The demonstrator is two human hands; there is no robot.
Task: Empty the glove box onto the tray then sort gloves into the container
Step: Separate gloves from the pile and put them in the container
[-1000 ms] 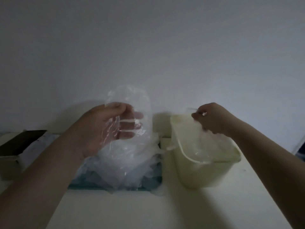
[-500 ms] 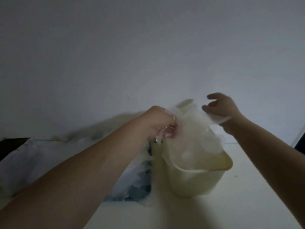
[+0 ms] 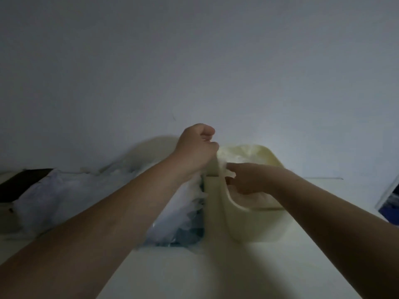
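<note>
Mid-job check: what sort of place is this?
Likely a plain indoor workstation, dimly lit: a pale table against a bare wall, with a cream container, a heap of clear gloves and a dark box on it.

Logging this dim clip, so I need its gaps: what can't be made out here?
All head view.
Tray: buried under the glove pile; one dark corner shows.
Container contents: covered by the right hand and forearm.
Right hand's grip: blurred amid film.
Dark box: cut by left edge.
</note>
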